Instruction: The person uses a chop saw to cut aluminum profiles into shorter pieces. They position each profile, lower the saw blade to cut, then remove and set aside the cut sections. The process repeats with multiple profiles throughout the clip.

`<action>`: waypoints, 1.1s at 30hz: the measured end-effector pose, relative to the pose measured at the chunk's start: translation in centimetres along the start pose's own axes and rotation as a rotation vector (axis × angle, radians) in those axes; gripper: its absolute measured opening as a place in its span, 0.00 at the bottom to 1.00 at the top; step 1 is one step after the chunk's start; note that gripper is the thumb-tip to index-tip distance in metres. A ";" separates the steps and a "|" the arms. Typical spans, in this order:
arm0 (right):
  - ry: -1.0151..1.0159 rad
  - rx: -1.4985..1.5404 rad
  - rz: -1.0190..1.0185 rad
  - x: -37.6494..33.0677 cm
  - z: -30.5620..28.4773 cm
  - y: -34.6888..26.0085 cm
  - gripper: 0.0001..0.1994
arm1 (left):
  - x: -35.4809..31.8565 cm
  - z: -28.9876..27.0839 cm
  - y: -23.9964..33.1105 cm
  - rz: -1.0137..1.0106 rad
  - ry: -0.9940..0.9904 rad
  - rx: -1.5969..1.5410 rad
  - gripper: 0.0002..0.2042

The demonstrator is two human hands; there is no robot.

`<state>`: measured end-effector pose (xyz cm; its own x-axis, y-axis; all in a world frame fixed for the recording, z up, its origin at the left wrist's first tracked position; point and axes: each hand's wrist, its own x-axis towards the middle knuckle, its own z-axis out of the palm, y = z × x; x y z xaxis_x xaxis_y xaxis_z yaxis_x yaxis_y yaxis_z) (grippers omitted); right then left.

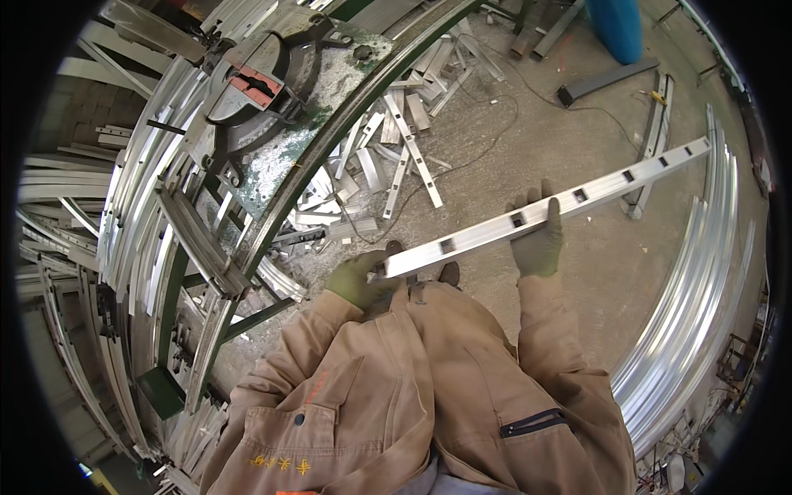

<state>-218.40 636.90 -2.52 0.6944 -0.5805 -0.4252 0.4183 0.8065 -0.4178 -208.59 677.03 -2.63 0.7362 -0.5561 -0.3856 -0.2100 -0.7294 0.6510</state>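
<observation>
Both gloved hands, left hand (356, 279) and right hand (537, 233), clasped round slotted aluminium bar (561, 204) above littered concrete floor (536, 107).

Bright metal against matt cloth and rough concrete

The slotted rail (544, 213) is smooth, silvery metal with a satin sheen; the left hand (356, 279) and right hand (538, 239) wear matt green knit cloth gloves. At 12 o'clock, shiny metal offcuts (404, 148) lie on the rough, dusty concrete floor (528, 140); at 4 o'clock, glossy metal profiles (693, 313).
</observation>
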 end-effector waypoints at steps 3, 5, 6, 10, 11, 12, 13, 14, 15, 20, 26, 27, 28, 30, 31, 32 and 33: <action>0.104 -0.152 0.138 -0.1 -1.5 6.3 0.22 | 2.4 0.5 6.0 -0.105 -0.145 0.013 0.37; 0.221 -0.240 0.127 0.8 -2.6 9.2 0.20 | 4.2 1.7 5.6 -0.063 -0.282 -0.004 0.34; 0.259 -0.258 0.128 1.5 -4.2 9.3 0.20 | 4.7 2.6 4.8 0.010 -0.355 -0.042 0.34; 0.471 -0.349 0.150 2.8 -10.3 9.4 0.22 | 8.0 5.2 1.1 -0.107 -0.574 -0.397 0.25; 0.539 -0.382 0.161 2.7 -10.2 8.9 0.23 | 9.5 6.7 -1.3 -0.103 -0.555 -0.306 0.26; 0.603 -0.411 0.178 2.6 -10.8 8.8 0.24 | 11.2 8.1 -3.7 -0.101 -0.532 -0.211 0.26; 0.603 -0.375 0.170 2.7 -13.3 9.2 0.23 | 13.4 9.2 -5.8 -0.094 -0.507 -0.112 0.27; 0.696 -0.363 0.158 3.1 -15.3 9.9 0.22 | 15.7 10.0 -7.6 -0.137 -0.504 -0.072 0.27; 0.695 -0.374 0.143 3.1 -17.5 10.4 0.22 | 17.7 11.1 -9.3 -0.188 -0.497 -0.036 0.28; 0.842 -0.475 0.150 3.8 -28.1 12.6 0.24 | 29.6 19.0 -17.4 -0.350 -0.431 0.143 0.30; 0.974 -0.678 0.157 5.0 -36.4 13.0 0.28 | 43.6 34.5 -27.6 -0.599 -0.264 -0.038 0.36; 0.941 -0.655 0.165 5.2 -37.0 12.3 0.25 | 45.5 36.6 -28.3 -0.606 -0.239 -0.033 0.39; 0.907 -0.628 0.165 5.1 -38.0 11.9 0.22 | 47.5 38.7 -29.1 -0.604 -0.214 -0.026 0.41; 0.699 -1.184 0.098 3.8 -39.8 11.8 0.18 | 51.6 43.8 -29.1 -0.628 -0.131 0.002 0.48; 0.617 -1.393 0.106 3.8 -39.8 11.1 0.17 | 53.7 46.2 -30.6 -0.686 -0.120 0.035 0.58; 0.548 -1.535 0.111 4.0 -39.8 10.6 0.16 | 55.7 48.0 -31.2 -0.735 -0.056 0.012 0.59; 0.605 -1.460 0.154 3.9 -39.6 10.4 0.16 | 57.4 49.9 -30.7 -0.777 -0.005 -0.010 0.61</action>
<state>-234.51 638.61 -40.31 0.2007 -0.7512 -0.6288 -0.7766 0.2692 -0.5696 -191.97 647.63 -77.32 0.6670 0.1117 -0.7367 0.3710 -0.9072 0.1983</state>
